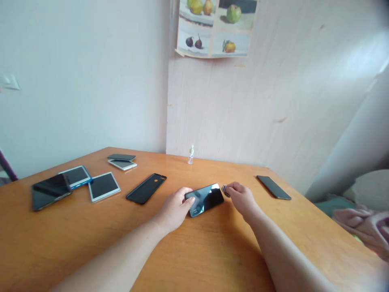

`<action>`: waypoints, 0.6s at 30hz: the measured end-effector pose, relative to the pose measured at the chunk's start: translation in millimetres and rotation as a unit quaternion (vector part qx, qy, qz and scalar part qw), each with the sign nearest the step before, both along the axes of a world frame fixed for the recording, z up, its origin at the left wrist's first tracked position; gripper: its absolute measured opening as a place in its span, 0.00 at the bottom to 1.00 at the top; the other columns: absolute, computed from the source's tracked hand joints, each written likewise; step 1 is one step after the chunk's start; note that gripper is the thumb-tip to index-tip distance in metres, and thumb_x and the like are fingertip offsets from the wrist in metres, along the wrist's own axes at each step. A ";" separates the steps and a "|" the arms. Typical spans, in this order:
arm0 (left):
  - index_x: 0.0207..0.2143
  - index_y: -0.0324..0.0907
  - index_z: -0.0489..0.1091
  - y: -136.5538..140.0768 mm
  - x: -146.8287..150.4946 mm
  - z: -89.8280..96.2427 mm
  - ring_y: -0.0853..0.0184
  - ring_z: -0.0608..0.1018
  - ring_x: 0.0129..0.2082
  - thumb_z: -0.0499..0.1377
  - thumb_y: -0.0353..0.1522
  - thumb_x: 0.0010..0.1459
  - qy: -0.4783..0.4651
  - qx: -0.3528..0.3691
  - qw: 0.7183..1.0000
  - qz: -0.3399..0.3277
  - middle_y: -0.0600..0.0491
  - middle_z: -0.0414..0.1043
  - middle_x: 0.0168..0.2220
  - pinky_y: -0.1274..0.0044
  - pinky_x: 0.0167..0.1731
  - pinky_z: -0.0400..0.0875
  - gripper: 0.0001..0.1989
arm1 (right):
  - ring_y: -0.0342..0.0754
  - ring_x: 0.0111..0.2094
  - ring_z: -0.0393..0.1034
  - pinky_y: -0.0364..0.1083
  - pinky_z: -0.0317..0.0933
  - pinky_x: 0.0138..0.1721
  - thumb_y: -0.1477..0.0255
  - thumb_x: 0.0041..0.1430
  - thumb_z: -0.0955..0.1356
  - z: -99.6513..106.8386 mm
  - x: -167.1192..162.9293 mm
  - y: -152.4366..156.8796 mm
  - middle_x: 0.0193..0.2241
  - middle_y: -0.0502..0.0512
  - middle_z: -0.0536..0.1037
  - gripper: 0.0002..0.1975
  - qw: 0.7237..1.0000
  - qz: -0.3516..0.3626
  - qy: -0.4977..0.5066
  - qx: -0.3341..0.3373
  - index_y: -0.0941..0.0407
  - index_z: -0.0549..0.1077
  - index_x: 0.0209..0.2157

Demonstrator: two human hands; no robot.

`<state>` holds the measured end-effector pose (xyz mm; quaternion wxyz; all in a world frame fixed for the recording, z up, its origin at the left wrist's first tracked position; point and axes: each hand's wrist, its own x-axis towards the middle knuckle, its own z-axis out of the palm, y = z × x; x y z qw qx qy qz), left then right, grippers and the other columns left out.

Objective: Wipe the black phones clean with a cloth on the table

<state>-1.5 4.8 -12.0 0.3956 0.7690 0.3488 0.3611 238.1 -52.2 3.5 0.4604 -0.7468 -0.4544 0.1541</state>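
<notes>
My left hand (176, 207) grips the left end of a black smartphone (209, 199), thumb over its glossy screen. The phone is tilted a little above the wooden table (194, 251), screen up, with bright reflections on it. Just off the phone's right end, my right hand (243, 198) pinches a small crumpled grey cloth (225, 190), mostly hidden by the fingers. To the left of my left hand lies an empty black phone case (146, 189), its inside facing up.
At the left lie a dark tablet (51, 192), a blue-edged white tablet (75, 177) and a white tablet (104, 186). Behind them are a white phone (122, 164) and a dark phone (121, 157). A small spray bottle (191, 155) stands at the back; another dark phone (273, 187) lies right.
</notes>
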 end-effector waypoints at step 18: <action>0.50 0.40 0.69 -15.0 -2.0 8.1 0.52 0.73 0.47 0.67 0.48 0.43 0.171 0.106 0.979 0.022 0.43 0.70 0.46 0.70 0.44 0.67 0.34 | 0.47 0.29 0.68 0.43 0.56 0.31 0.66 0.52 0.64 -12.6 -1.7 4.3 0.24 0.51 0.75 0.09 0.993 0.050 -0.096 -0.038 0.54 0.73 0.26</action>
